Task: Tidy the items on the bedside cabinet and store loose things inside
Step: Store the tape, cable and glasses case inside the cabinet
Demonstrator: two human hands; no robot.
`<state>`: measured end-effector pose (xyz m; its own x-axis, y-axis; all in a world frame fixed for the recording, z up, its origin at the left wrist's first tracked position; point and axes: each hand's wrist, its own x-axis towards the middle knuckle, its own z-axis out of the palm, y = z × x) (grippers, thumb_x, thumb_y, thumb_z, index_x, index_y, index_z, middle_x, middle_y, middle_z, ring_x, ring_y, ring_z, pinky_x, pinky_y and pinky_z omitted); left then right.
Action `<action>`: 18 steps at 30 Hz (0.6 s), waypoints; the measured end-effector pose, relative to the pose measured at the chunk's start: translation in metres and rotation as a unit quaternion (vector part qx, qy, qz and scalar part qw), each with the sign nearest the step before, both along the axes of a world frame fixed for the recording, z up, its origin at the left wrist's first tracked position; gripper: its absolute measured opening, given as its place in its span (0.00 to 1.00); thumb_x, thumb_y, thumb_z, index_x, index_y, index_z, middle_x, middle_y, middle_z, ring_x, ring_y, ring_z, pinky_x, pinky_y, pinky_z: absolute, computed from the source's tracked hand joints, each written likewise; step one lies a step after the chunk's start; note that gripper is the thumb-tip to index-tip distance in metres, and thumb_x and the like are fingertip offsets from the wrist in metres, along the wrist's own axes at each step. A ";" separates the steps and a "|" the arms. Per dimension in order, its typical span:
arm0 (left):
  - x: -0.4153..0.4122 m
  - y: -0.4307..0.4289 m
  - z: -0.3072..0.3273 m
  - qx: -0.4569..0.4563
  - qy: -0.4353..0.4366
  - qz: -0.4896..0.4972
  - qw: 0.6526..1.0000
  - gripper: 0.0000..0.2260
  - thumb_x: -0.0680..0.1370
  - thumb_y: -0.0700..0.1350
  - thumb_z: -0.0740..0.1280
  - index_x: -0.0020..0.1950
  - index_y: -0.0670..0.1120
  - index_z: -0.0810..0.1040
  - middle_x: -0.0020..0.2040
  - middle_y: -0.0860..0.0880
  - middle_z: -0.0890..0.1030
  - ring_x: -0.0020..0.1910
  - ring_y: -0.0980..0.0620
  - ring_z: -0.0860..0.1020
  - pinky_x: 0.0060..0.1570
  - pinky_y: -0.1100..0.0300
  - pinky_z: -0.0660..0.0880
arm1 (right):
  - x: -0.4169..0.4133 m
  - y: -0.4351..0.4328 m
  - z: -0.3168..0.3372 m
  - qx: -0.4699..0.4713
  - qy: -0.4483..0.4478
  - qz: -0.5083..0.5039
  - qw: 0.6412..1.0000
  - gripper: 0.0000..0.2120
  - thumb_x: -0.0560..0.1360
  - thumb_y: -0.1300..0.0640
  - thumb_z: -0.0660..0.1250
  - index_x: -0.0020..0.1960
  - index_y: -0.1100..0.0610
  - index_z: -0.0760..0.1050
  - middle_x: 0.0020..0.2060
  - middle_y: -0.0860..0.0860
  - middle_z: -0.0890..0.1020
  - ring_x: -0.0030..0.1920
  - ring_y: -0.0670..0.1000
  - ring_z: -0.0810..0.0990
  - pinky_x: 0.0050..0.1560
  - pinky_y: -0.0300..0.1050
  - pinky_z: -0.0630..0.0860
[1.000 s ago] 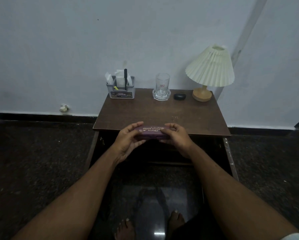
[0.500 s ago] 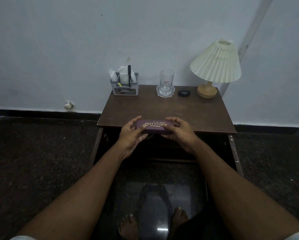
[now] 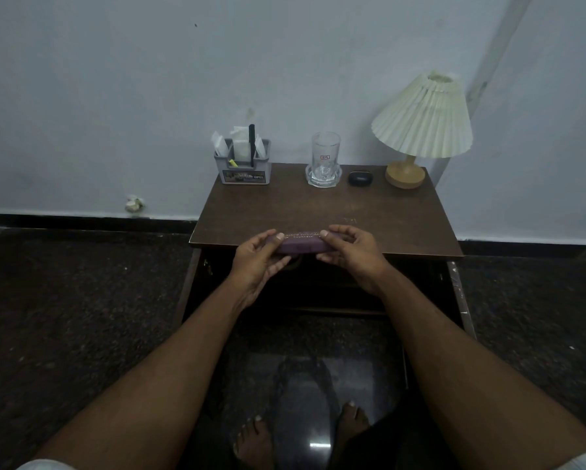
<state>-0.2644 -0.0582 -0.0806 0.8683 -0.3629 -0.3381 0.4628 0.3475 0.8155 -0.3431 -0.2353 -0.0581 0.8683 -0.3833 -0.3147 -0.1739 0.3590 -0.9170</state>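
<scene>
Here, both hands hold a long purple glasses case [image 3: 301,244] with pale letters on top. The left hand [image 3: 257,259] grips its left end and the right hand [image 3: 349,252] grips its right end. The case is at the front edge of the brown wooden bedside cabinet [image 3: 318,212]. At the back stand a grey holder box [image 3: 244,164], a clear glass [image 3: 325,161], a small black pod [image 3: 360,178] and a cream pleated lamp [image 3: 420,130].

Arms outstretched, left hand [image 3: 257,262] and right hand [image 3: 351,254] seemingly round case [image 3: 301,244].
</scene>
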 end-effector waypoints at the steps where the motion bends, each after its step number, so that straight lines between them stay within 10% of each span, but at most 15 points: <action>1: 0.000 0.000 0.001 -0.009 0.005 -0.006 1.000 0.13 0.79 0.39 0.70 0.63 0.40 0.76 0.58 0.38 0.81 0.53 0.39 0.83 0.48 0.56 0.84 | 0.000 -0.001 0.000 0.003 0.005 -0.004 1.000 0.22 0.75 0.59 0.73 0.65 0.65 0.72 0.57 0.63 0.80 0.40 0.57 0.85 0.44 0.46 0.85; 18: -0.005 0.004 0.002 0.020 0.016 -0.030 0.999 0.10 0.77 0.46 0.72 0.56 0.43 0.81 0.52 0.41 0.86 0.50 0.42 0.85 0.52 0.54 0.82 | 0.001 -0.010 -0.005 -0.049 0.062 -0.005 0.997 0.24 0.70 0.44 0.76 0.55 0.62 0.79 0.45 0.55 0.87 0.44 0.56 0.87 0.42 0.46 0.83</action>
